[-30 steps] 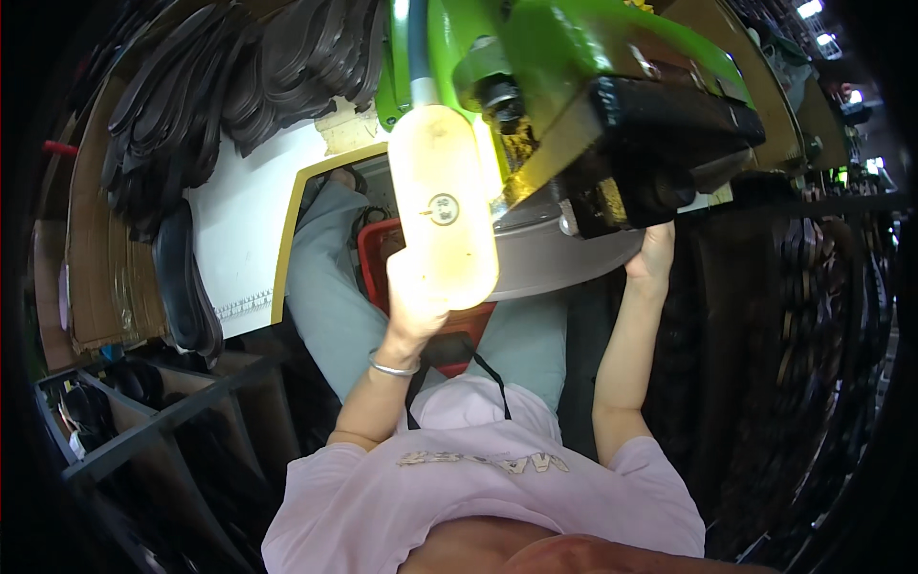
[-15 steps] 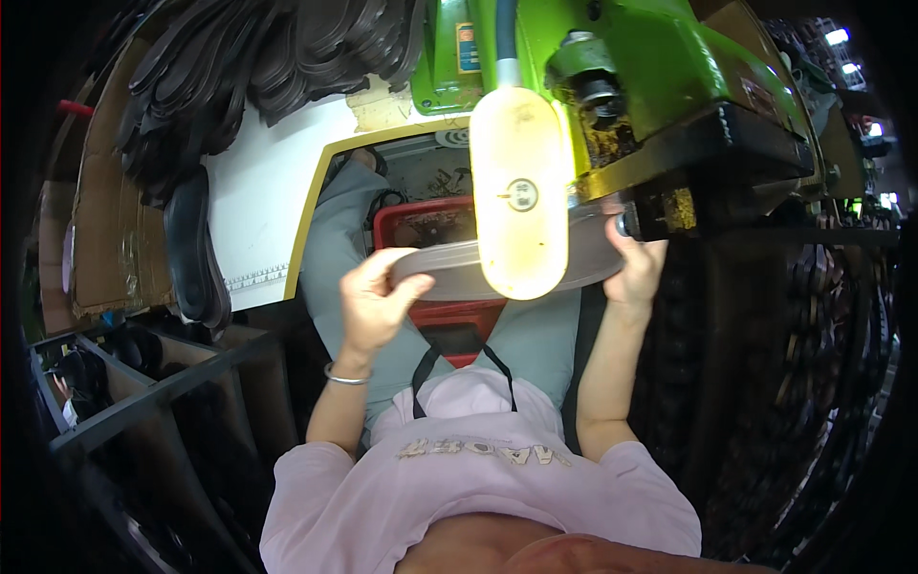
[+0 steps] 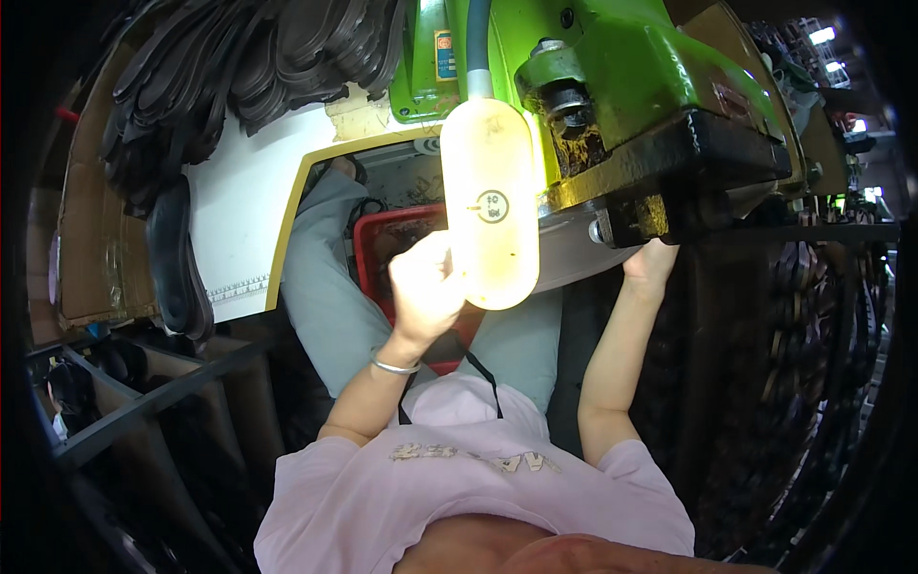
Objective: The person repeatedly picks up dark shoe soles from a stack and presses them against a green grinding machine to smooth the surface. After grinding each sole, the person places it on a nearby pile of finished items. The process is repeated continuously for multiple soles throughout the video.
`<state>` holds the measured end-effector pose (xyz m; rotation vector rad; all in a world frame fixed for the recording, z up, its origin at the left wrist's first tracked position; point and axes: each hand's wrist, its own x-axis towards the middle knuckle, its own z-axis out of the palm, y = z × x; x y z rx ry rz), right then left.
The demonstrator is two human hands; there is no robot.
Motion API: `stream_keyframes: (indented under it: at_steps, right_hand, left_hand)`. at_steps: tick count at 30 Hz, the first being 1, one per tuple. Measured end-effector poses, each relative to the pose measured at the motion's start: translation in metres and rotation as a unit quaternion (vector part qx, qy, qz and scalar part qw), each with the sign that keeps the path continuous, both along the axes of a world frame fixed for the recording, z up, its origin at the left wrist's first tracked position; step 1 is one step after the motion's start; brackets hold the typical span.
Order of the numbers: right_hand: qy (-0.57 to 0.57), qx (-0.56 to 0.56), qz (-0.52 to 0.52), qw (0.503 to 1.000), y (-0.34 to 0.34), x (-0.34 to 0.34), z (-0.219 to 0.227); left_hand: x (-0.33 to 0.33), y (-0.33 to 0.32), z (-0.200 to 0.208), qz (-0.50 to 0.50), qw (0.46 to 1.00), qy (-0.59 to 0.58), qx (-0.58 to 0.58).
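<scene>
A grey shoe sole (image 3: 588, 260) lies under the head of a green machine (image 3: 631, 77). Its left part is hidden behind a glowing oval lamp (image 3: 492, 244). My left hand (image 3: 426, 289), a metal bangle on its wrist, is closed at the lamp's left side, where the sole's left end appears to be; the grip itself is partly covered. My right hand (image 3: 652, 265) holds the sole's right end, just below the machine's black lower part (image 3: 641, 222). Some of its fingers are out of sight behind the sole and machine.
Dark soles (image 3: 258, 67) are piled on the white tabletop (image 3: 234, 191) at the far left, by a cardboard box (image 3: 100, 230). Between my knees stands a red bin (image 3: 368, 253). A divided rack (image 3: 163, 387) is at the lower left; dark shelving lies right.
My left hand has moved right to the lamp's edge. My right hand has shifted slightly right, and the sole has gone further right under the machine head. The view has shifted slightly.
</scene>
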<state>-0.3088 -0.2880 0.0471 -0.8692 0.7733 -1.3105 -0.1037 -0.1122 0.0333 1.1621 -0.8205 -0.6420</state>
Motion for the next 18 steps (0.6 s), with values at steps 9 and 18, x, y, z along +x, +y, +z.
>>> stream_keyframes:
  at_steps: [9, 18]
  right_hand:
    - [-0.017, 0.012, 0.076, 0.997, 0.066, 0.043, -0.007]
    - [0.065, -0.071, 0.161, 0.982, 0.102, 0.087, 0.001]
  left_hand:
    - [0.065, 0.05, -0.003, 0.001, 0.992, 0.118, 0.055]
    - [0.076, 0.136, -0.03, -0.041, 0.962, 0.212, 0.165]
